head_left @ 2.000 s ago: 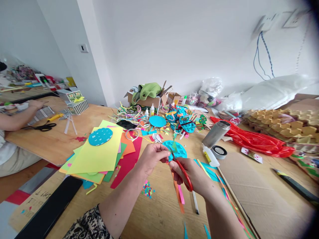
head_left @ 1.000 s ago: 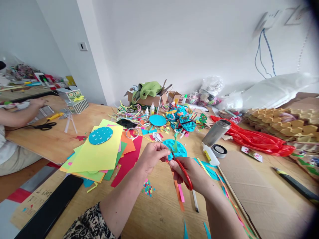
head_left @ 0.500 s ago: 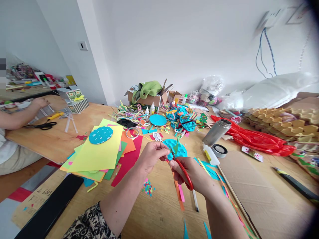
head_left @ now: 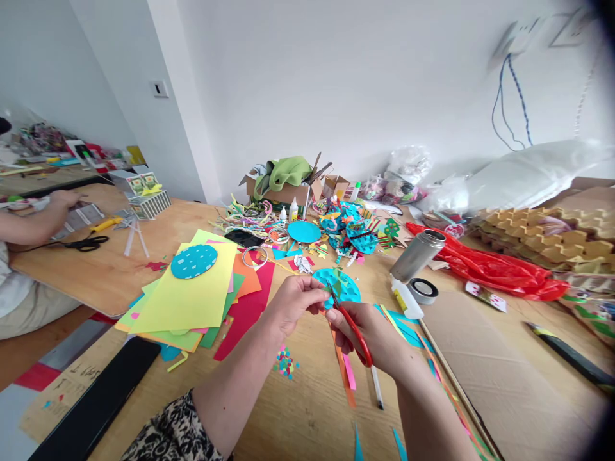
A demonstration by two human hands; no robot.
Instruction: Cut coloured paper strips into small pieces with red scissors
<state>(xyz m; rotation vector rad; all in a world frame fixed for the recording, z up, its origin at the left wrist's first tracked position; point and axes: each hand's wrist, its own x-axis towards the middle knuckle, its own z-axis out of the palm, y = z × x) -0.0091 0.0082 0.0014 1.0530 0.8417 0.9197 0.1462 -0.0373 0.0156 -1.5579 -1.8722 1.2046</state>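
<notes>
My right hand [head_left: 362, 330] is closed round the red handles of a pair of scissors [head_left: 354, 333], whose blades point up and away from me. Pinched at thumb and fingertips, my left hand [head_left: 300, 299] holds a small piece of green paper [head_left: 337, 279] at the blades. The fingers hide most of the edge they grip. Behind the blades lies a blue round piece [head_left: 353, 291] with raised patches on the table. Beneath my hands are an orange paper strip [head_left: 346, 384], a pink strip [head_left: 349, 371] and a pen [head_left: 377, 389].
Coloured paper sheets [head_left: 192, 307] with a blue spotted oval [head_left: 195, 261] lie left. Confetti dots [head_left: 286, 363] are in front. A steel flask [head_left: 418, 256], glue bottle [head_left: 406, 298] and cardboard sheet [head_left: 500, 371] stand or lie right. A co-worker's arm [head_left: 38, 221] is far left.
The green paper at the scissor tips has shifted and looks less upright. Both my hands stay in nearly the same place. The co-worker's hand has moved slightly left.
</notes>
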